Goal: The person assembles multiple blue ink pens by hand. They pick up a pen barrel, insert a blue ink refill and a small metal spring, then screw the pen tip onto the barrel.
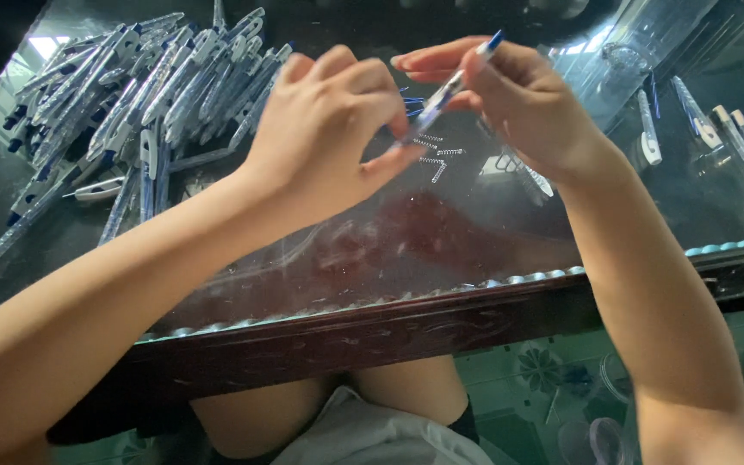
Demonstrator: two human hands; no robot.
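Observation:
My right hand (pixel 523 103) grips a clear pen barrel with a blue tip (pixel 451 86), held slanted above the glass table top (pixel 441 232). My left hand (pixel 329 129) pinches at the barrel's lower end, its fingers closed together; what sits between them is hidden. Several small metal springs (pixel 437 153) lie loose on the glass just beneath both hands.
A large heap of blue and clear pens (pixel 131 95) covers the table's far left. A few more pens (pixel 716 129) lie at the far right. The dark wooden table edge (pixel 372 331) runs across in front of my knees.

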